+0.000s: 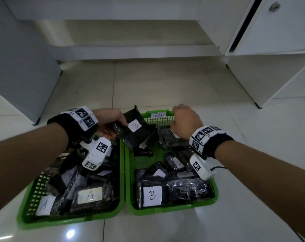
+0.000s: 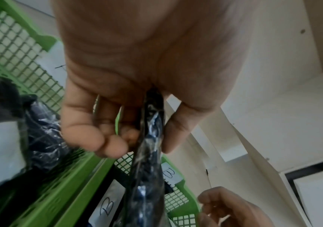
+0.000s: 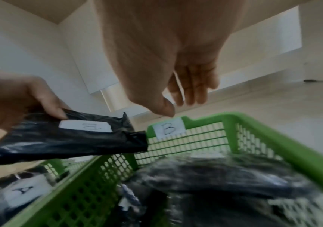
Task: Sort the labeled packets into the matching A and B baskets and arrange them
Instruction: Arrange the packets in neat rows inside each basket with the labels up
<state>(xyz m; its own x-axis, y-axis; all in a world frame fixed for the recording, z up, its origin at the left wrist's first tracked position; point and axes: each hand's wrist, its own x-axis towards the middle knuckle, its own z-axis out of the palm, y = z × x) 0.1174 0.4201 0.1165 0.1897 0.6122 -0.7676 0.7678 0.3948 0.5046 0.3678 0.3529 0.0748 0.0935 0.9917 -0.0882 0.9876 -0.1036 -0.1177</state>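
Observation:
Two green baskets sit side by side on the floor, basket A (image 1: 69, 220) on the left and basket B (image 1: 174, 209) on the right, both holding black plastic-wrapped packets with white labels. My left hand (image 1: 120, 124) pinches one black packet marked B (image 1: 136, 135) by its edge, held above the gap between the baskets' far ends. In the left wrist view the packet (image 2: 150, 138) sits between thumb and fingers. My right hand (image 1: 181, 117) hovers over basket B's far rim beside its B label (image 3: 169, 128), fingers relaxed and holding nothing.
Basket A is piled with packets, with two A labels (image 1: 89, 195) near the front. Basket B has packets at the front and right, and bare green mesh (image 1: 144, 161) in its middle left. White cabinets (image 1: 270, 67) stand around the tiled floor (image 1: 157, 84).

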